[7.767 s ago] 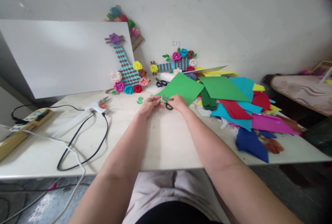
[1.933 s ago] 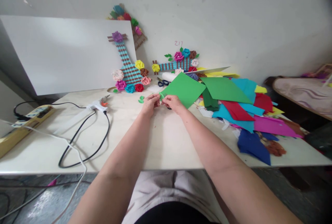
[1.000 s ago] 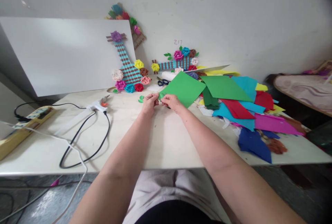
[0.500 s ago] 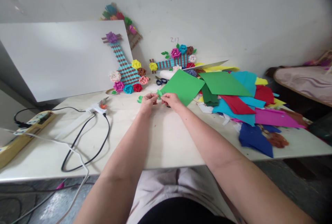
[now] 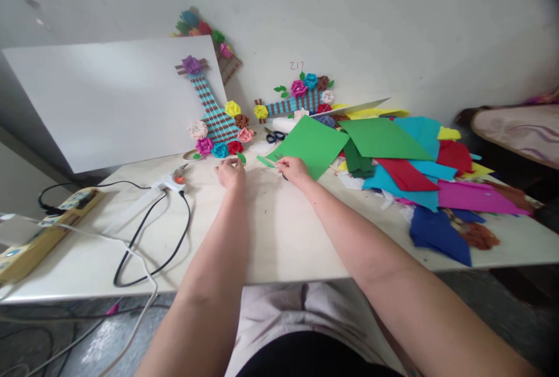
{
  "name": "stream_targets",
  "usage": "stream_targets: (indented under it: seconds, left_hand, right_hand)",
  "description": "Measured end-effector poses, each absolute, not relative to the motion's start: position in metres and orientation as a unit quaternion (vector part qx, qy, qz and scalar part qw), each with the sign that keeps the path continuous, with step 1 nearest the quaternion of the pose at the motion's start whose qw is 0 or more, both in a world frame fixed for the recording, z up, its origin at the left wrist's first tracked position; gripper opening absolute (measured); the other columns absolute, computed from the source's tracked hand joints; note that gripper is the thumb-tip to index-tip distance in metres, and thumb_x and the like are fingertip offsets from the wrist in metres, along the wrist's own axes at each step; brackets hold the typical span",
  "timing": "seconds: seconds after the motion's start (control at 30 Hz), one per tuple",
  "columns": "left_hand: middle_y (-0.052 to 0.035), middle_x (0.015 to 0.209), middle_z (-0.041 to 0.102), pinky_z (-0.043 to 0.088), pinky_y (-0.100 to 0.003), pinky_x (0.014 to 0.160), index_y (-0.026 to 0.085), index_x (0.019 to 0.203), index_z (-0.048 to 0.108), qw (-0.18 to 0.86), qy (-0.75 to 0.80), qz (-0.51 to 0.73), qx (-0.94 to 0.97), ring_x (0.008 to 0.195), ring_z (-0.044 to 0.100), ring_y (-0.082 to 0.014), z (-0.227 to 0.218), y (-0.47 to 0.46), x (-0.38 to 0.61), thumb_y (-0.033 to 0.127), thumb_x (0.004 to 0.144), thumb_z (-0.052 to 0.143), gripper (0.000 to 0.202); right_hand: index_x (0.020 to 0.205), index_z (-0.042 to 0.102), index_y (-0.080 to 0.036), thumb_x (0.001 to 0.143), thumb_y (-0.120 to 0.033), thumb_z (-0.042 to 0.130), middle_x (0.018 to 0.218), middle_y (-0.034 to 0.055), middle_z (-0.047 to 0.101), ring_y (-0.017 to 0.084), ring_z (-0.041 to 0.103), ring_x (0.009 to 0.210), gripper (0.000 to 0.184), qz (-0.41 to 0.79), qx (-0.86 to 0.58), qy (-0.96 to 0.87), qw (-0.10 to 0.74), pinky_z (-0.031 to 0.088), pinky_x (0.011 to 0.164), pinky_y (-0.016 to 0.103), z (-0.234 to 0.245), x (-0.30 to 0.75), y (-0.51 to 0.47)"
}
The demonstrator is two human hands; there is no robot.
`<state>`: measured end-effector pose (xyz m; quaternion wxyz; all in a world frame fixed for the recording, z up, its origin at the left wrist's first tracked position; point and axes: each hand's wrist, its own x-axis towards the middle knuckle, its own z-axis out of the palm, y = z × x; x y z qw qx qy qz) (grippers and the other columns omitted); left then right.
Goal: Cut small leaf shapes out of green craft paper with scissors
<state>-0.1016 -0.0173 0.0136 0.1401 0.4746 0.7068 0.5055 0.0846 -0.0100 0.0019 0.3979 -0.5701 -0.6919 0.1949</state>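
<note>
While the right hand is closed on small black-handled scissors, the left hand sits well apart from it, fingers curled low over the bench beside a green leaf cutout; cannot tell if it grips anything. Green strip between the hands, near the scissors' tips. Large green sheet right behind the right hand, crowding that side; heap of coloured paper farther right. Navy-handled scissors lie beyond, near a white roll. Large striped toy guitar, ringed with paper flowers, leans on a white board. Left: glue gun, looped black cord, yellow power strip.

Hard to make out: scissors mostly covered by the right hand; left fingertips hidden; flowered piece behind the board partly covered; patterned cushion cut off at right.
</note>
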Motion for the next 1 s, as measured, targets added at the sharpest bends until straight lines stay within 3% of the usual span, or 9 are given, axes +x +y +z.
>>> stream_targets:
  seconds: [0.1,0.23,0.5,0.6,0.8,0.93,1.0]
  left_hand:
    - [-0.0138,0.099,0.061,0.034,-0.042,0.086,0.018,0.074,0.065,0.070,0.769,0.483,0.412,0.110,0.041,-0.0316,0.013,-0.017,-0.106,0.026,0.073,0.055,0.013]
    - [-0.0139,0.104,0.061,0.031,-0.048,0.088,0.020,0.073,0.067,0.084,0.801,0.451,0.384,0.113,0.038,-0.0348,0.010,-0.016,-0.107,0.024,0.069,0.058,0.011]
    - [-0.0166,0.098,0.062,0.030,-0.048,0.088,0.020,0.065,0.065,0.082,0.826,0.418,0.370,0.112,0.037,-0.0368,0.005,-0.010,-0.114,0.023,0.063,0.062,0.005]
    - [-0.0156,0.098,0.061,0.029,-0.049,0.088,0.021,0.070,0.066,0.091,0.815,0.439,0.366,0.112,0.036,-0.0371,0.002,-0.009,-0.115,0.024,0.061,0.064,0.010]
    - [-0.0135,0.110,0.059,0.029,-0.045,0.092,0.021,0.092,0.066,-0.004,0.780,0.438,0.447,0.113,0.039,-0.0323,0.009,-0.022,-0.093,0.023,0.074,0.052,0.023]
    - [-0.0128,0.104,0.062,0.037,-0.038,0.084,0.020,0.087,0.067,0.044,0.715,0.422,0.556,0.100,0.052,-0.0279,0.010,-0.025,-0.068,0.013,0.071,0.049,0.025]
    - [-0.0108,0.094,0.065,0.039,-0.037,0.080,0.021,0.076,0.068,0.096,0.691,0.415,0.584,0.092,0.056,-0.0272,0.007,-0.023,-0.058,0.012,0.066,0.053,0.020]
  right_hand:
    - [0.081,0.071,-0.022,0.078,-0.026,0.055,0.079,0.0027,0.070,0.017,0.060,0.071,0.017,0.151,-0.595,-0.694,0.377,0.039,0.061,0.025,0.005,0.086,-0.014]
    - [0.082,0.071,-0.023,0.080,-0.024,0.051,0.087,0.0034,0.069,0.018,0.059,0.078,0.020,0.084,-0.608,-0.702,0.361,0.040,0.064,0.026,0.004,0.088,-0.015]
    - [0.094,0.071,-0.019,0.078,-0.018,0.050,0.099,0.0086,0.065,0.022,0.055,0.092,0.027,-0.005,-0.607,-0.737,0.296,0.041,0.073,0.030,0.004,0.094,-0.018]
    - [0.098,0.071,-0.020,0.080,-0.020,0.049,0.104,0.0082,0.065,0.023,0.052,0.096,0.028,-0.018,-0.589,-0.759,0.276,0.039,0.080,0.032,0.005,0.093,-0.019]
    - [0.110,0.066,-0.024,0.086,-0.024,0.046,0.123,0.0049,0.058,0.024,0.046,0.109,0.032,-0.050,-0.530,-0.818,0.218,0.028,0.095,0.038,0.002,0.088,-0.022]
    - [0.116,0.062,-0.024,0.089,-0.026,0.040,0.131,0.0054,0.052,0.025,0.036,0.124,0.034,-0.081,-0.506,-0.839,0.182,0.010,0.106,0.045,-0.002,0.080,-0.022]
    - [0.118,0.060,-0.022,0.091,-0.029,0.035,0.133,0.0074,0.050,0.026,0.031,0.129,0.037,-0.080,-0.509,-0.842,0.161,0.004,0.107,0.048,-0.004,0.077,-0.020]
